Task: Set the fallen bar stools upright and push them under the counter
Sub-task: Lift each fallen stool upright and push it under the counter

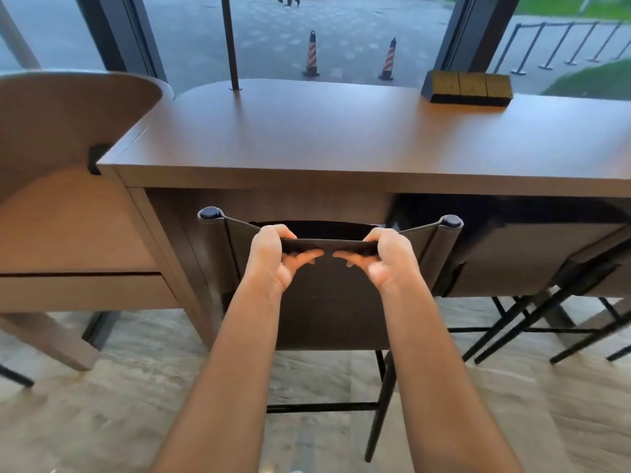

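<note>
Two-handed grip on the backrest: left hand and right hand each curl over the top hem of the bar stool. The fingers hook behind the sling and the thumbs lie along its near face, tips pointing at each other near the centre. The stool stands upright on the floor against the near edge of the worktop, close to its left corner. The seat appears to sit beneath the overhang, though the backrest hides it.

To finish the push well, keep the hands level and symmetrical so that the frame travels straight. Press forward rather than downward, because a soft sling gives before the frame moves. Stop as the posts reach the worktop edge.

Materials:
- **Backrest:** dark, matt, leather-like sheet wrapped round two upright posts, each with a round dark cap.
- **Legs:** slim black metal legs joined by a thin crossbar.
- **Worktop:** smooth brown wood-grain board, square along the near edge and rounded at the far left.
- **Floor:** pale, veined and stone-like.

A second stool of the same pattern stands to the right, tucked under the same edge.
</note>
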